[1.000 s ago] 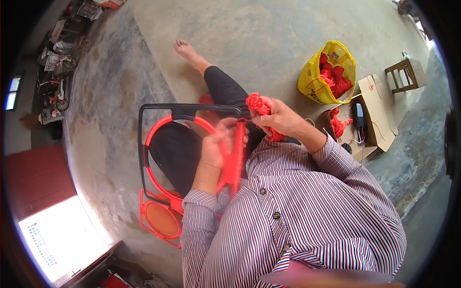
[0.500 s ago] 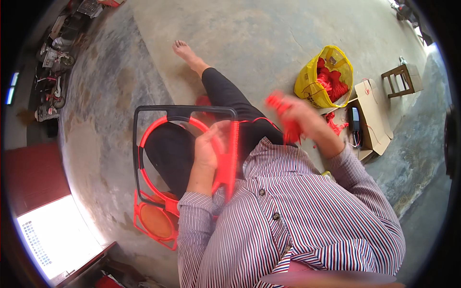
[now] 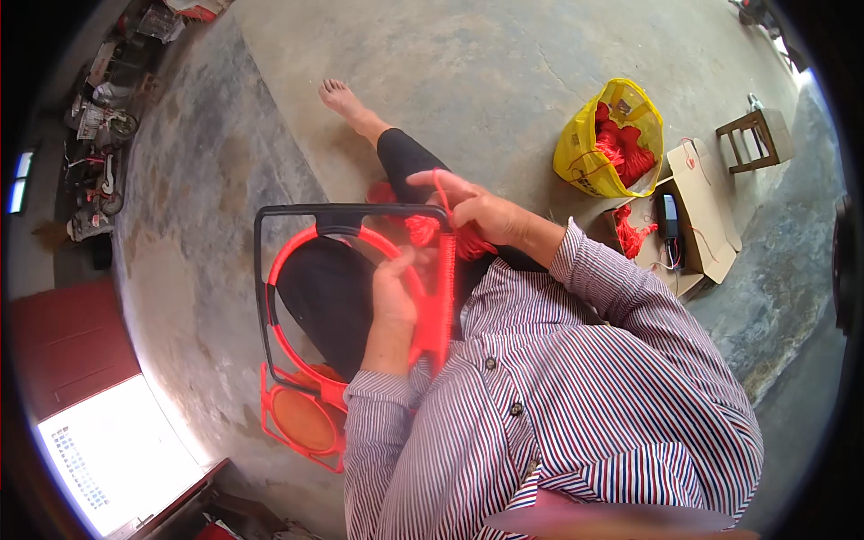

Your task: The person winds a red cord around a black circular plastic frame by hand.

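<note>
A black rectangular frame with a red ring inside it rests over my bent left leg. Red cord is wound in close turns along the side nearest my body's middle. Reaching through the ring, my left hand is closed on that red side, its fingertips partly hidden. At the frame's upper right corner, my right hand grips a bundle of red cord. A strand runs up by its extended index finger. Another red tuft shows just inside the corner.
Beneath the frame lies a second red frame with an orange-brown round panel. To the right stand a yellow bag of red cord, an opened cardboard box with a black device, and a small wooden stool. Bicycles line the far left.
My right hand has come left with the cord bundle, from beside my right thigh to the frame's upper corner. My left hand keeps its hold on the frame.
</note>
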`<act>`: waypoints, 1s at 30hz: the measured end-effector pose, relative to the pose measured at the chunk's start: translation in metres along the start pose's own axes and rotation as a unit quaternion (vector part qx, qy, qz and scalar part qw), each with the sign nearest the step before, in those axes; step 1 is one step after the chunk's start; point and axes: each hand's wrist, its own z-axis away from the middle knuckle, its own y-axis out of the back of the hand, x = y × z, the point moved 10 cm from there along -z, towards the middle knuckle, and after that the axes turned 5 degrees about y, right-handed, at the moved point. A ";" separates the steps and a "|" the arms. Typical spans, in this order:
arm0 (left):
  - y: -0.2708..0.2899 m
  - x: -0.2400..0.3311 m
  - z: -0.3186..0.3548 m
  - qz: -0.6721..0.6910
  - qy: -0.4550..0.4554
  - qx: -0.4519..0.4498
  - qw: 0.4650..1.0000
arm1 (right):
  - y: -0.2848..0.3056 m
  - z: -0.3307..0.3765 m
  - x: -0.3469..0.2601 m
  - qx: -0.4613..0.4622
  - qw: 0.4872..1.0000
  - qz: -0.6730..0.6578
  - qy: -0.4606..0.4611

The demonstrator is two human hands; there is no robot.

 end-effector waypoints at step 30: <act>-0.048 0.019 0.035 0.071 0.056 -0.205 0.975 | 0.121 0.202 -0.060 0.265 0.954 0.135 0.041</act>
